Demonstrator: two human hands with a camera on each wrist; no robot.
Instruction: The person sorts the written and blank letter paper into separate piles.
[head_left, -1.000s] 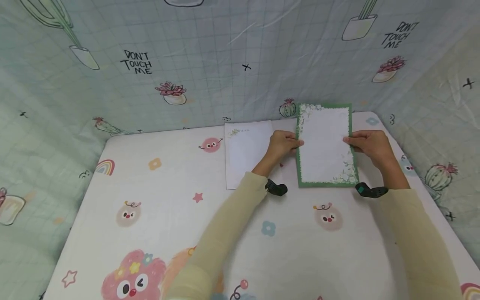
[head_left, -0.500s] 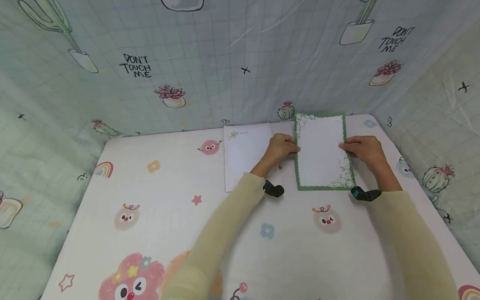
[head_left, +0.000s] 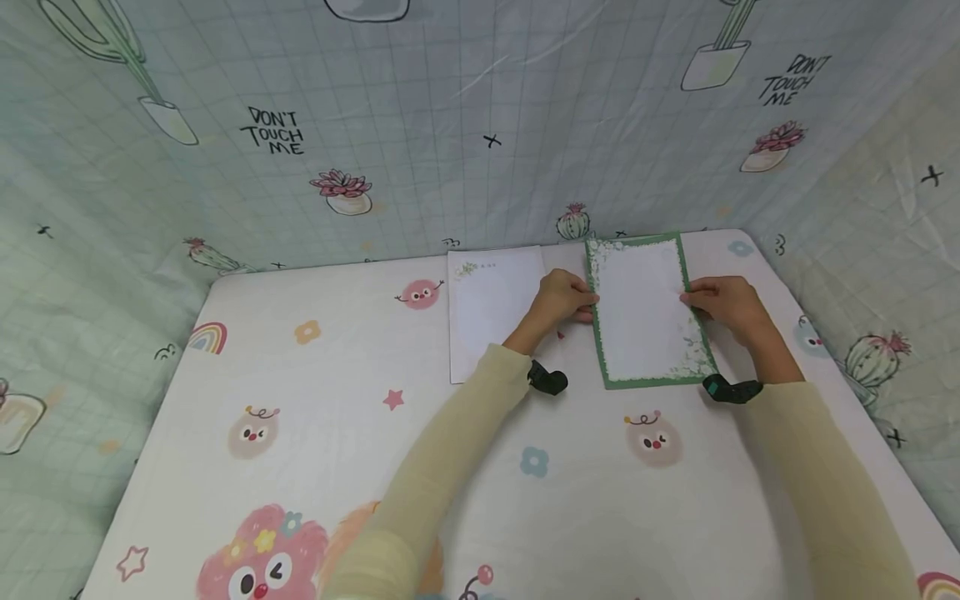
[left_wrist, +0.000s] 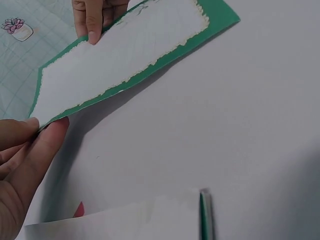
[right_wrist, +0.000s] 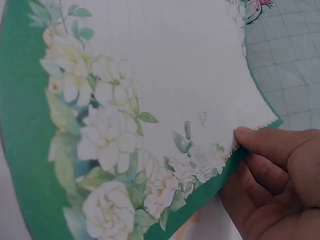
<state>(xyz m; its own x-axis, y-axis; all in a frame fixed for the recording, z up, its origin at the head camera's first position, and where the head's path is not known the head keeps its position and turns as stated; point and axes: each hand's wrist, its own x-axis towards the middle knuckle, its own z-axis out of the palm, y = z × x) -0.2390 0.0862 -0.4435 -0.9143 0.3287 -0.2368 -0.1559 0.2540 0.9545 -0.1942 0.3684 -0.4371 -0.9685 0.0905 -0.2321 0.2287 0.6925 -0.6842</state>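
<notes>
A sheet of paper with a green border and white flowers in two corners (head_left: pixel 641 312) is held up at the right of the table in the head view. The left hand (head_left: pixel 558 300) pinches its left edge between thumb and fingers. At the opposite edge, the right hand (head_left: pixel 727 308) pinches it with the thumb on top, as the right wrist view also shows on the bordered sheet (right_wrist: pixel 175 65). The sheet bows slightly, and in the left wrist view a shadow lies under its raised near edge.
Left of the left hand, a stack of white paper (head_left: pixel 487 308) with a small floral print lies on the table, partly behind the left forearm. A white patterned cloth covers the table (head_left: pixel 337 467). Patterned fabric (head_left: pixel 420 108) hangs along the back and sides.
Both hands have come slightly nearer the person with the sheet. Its top has leaned to the left, so the sheet now sits a little turned. The white stack stays put.
</notes>
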